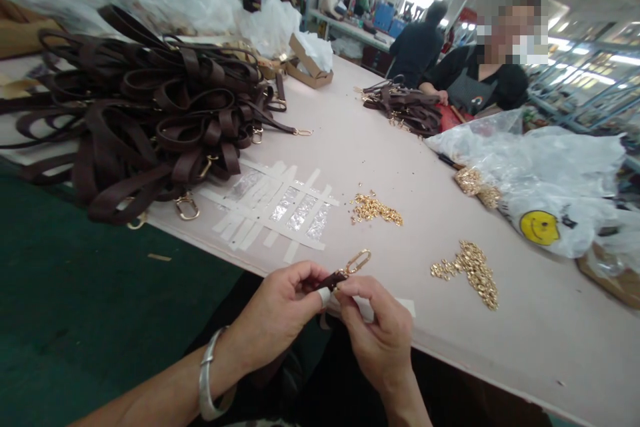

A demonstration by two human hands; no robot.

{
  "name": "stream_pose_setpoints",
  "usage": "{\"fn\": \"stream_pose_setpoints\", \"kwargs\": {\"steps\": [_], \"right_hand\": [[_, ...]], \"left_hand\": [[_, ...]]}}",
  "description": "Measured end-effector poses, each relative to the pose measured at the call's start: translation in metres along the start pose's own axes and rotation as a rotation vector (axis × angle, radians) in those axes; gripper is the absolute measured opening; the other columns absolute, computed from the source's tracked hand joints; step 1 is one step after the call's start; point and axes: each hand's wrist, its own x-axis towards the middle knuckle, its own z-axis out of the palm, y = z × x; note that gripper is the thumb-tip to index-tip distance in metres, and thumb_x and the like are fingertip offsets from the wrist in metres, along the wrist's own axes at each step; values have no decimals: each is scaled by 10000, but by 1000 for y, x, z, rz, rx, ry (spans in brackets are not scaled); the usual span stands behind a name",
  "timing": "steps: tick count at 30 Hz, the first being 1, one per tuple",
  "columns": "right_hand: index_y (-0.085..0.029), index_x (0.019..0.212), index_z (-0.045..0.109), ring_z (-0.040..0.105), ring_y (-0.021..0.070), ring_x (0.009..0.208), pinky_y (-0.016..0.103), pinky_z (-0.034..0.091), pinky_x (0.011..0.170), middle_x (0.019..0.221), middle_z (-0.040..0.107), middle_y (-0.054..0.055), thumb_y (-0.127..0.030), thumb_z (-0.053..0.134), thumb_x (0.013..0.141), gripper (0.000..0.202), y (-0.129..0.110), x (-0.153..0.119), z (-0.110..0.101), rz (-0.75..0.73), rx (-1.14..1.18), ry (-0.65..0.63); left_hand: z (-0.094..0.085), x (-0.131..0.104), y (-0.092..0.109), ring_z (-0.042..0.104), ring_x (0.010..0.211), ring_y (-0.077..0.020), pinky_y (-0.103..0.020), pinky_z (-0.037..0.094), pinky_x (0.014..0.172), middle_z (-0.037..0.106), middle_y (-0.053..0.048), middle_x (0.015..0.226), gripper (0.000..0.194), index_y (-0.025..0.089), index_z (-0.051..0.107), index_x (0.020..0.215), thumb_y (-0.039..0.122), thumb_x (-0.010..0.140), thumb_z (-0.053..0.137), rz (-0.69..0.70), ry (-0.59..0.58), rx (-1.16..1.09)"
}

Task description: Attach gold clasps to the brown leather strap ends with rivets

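Observation:
My left hand (280,310) and my right hand (377,327) meet at the table's near edge, both pinching the end of a dark brown strap (331,279). A gold snap hook (357,261) sticks out from the strap end above my fingers. My left thumb wears a white tape wrap, and a silver bangle sits on that wrist. Two small heaps of gold fittings (375,209) (470,270) lie on the pale table (360,147) just beyond my hands.
A big pile of brown straps with gold hooks (150,113) fills the left of the table beside taped strips (280,207). Plastic bags (540,180) lie at right. A person in black (480,80) sits opposite with more straps (405,110). Green floor lies at left.

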Motion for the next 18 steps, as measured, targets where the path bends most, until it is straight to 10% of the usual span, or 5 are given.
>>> {"fn": "stream_pose_setpoints", "kwargs": {"steps": [18], "right_hand": [[-243, 927, 607, 662, 126, 852, 241, 527, 796, 891, 690, -3, -48, 580, 880, 202, -3, -5, 5, 33, 14, 79]], "left_hand": [[-2, -11, 0, 631, 862, -157, -245, 478, 796, 678, 14, 909, 193, 232, 668, 953, 113, 879, 534, 210, 72, 424]]}}
